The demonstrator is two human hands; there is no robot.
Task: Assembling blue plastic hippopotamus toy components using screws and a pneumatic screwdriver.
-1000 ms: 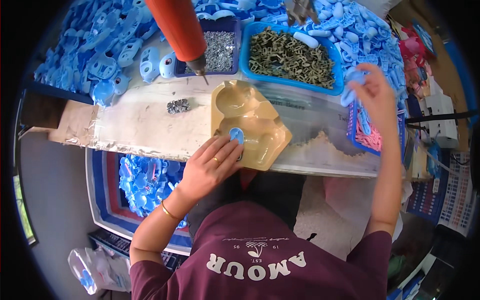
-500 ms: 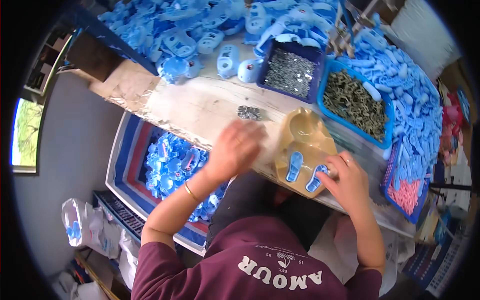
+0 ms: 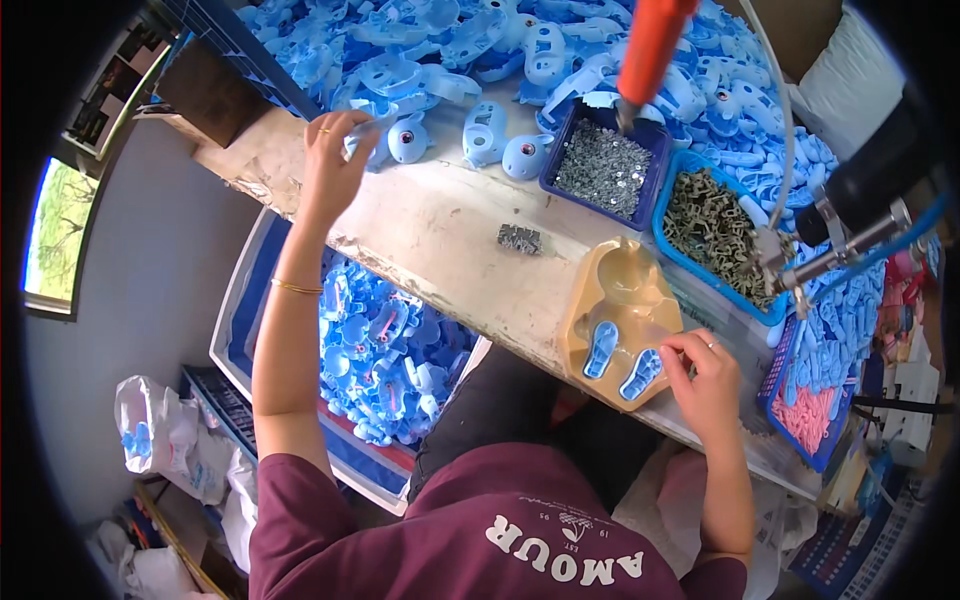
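Observation:
My left hand (image 3: 335, 155) reaches to the far left of the bench, its thumb and fingers closing on a light blue plastic shell (image 3: 372, 152); the hold is partly blurred. Beside that shell is a round blue part with an eye (image 3: 408, 139). Over the right edge of a tan moulded fixture (image 3: 640, 290), my right hand (image 3: 706, 375) has thumb and forefinger close together; whatever they pinch is too small to make out. Two blue foot-shaped pieces, a left one (image 3: 602, 350) and a right one (image 3: 641, 373), sit in the fixture's hollows.
A navy bin of small metal parts (image 3: 605, 165) and a blue basket of dull metal pieces (image 3: 715, 230) stand behind the fixture. A red tool (image 3: 652, 55) hangs above. Blue parts pile up behind; a lined crate (image 3: 232, 330) of blue parts sits below left. Metal bits (image 3: 519, 238) lie mid-bench.
My left hand has moved from beside the fixture to the far-left blue shells. My right hand has shifted slightly off the right foot-shaped piece. The red tool has come into view.

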